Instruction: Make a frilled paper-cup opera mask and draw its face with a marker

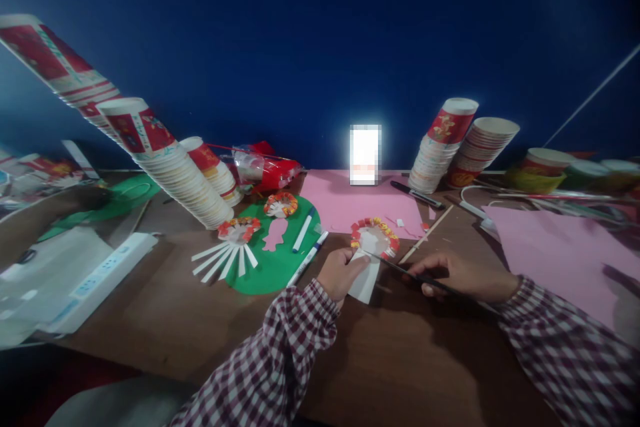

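Observation:
My left hand (339, 275) pinches a cut paper cup (366, 282), with a white flap hanging down and a red and yellow patterned ring at its top. In my right hand (463, 275) is a long, thin, dark tool (425, 280), whose kind I cannot make out. Its tip touches or lies just over the cup where flap and ring meet. To the left, another cut cup (237, 255) fans out in several white strips. Beside it, a smaller patterned ring (281, 205) and a pink fish-shaped cutout (275, 235) lie on green paper (250, 280).
Tall stacks of paper cups (175, 167) lean at the left, with more cup stacks (435, 147) at the right. Two pens (307, 260) lie left of my hands. Pink sheets (340, 197), a black utility knife (417, 195), a stick (425, 233) and a power strip (107, 280) are around.

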`<action>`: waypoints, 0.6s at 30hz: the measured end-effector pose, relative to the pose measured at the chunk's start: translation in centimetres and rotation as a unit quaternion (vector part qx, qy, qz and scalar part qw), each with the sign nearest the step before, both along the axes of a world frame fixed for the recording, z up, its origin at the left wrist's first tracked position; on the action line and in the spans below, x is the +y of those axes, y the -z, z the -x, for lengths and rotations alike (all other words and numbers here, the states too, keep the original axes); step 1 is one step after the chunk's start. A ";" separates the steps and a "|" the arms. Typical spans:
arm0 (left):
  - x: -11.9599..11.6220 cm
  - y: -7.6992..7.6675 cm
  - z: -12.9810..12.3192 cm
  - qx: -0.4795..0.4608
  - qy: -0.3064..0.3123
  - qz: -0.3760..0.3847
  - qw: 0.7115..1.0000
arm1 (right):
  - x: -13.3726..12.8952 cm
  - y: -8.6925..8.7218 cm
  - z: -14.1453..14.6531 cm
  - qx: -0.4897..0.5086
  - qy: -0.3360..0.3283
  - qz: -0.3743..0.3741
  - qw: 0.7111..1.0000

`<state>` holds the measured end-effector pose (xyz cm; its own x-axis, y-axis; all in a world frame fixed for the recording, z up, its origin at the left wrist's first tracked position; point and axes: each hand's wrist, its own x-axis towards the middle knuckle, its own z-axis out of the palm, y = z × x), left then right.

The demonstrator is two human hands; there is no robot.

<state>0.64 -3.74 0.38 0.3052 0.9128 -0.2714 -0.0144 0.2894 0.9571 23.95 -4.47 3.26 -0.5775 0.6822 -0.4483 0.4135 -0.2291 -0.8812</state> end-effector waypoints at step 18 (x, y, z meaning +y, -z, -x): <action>0.1 0.5 0.1 0.014 0.001 -0.014 1.000 | 0.1 -0.4 0.4 0.009 -0.004 -0.020 1.000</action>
<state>0.56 -3.61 -0.08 0.3003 0.9192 -0.2546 0.0132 0.2629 0.9647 23.53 -4.36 3.66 -0.5911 0.6947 -0.4100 0.3988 -0.1901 -0.8971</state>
